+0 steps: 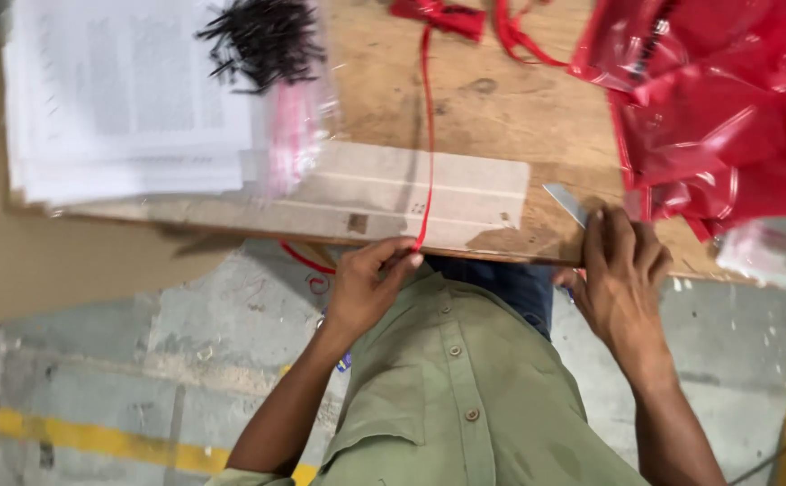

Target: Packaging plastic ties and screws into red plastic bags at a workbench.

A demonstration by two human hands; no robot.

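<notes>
Two hands are working at the near edge of a wooden table [501, 108] in the head view. I am seeing the left hand [366, 288] pinching a thin red ribbon [429, 135] between thumb and fingertips, right at the table's edge. That ribbon is running straight up across the tabletop, crossing a flat pale cardboard strip [465, 193], and is reaching a red bow [442, 16] at the far side.

I am seeing the right hand [622, 283] gripping a small grey blade [565, 202], fingers pressed together around its handle, with the blade tip lying on the table just beside the cardboard strip. The hands are sitting well apart.

Farther off, a heap of red plastic film [726, 99] is covering the right part of the table. On the left, a stack of white printed sheets [123, 99] is lying under a clear bag [294, 135] and a pile of short black sticks [262, 36]. Below, a green shirt [451, 387] is filling the lower middle, over a grey concrete floor [96, 360] bearing a yellow line [96, 441].
</notes>
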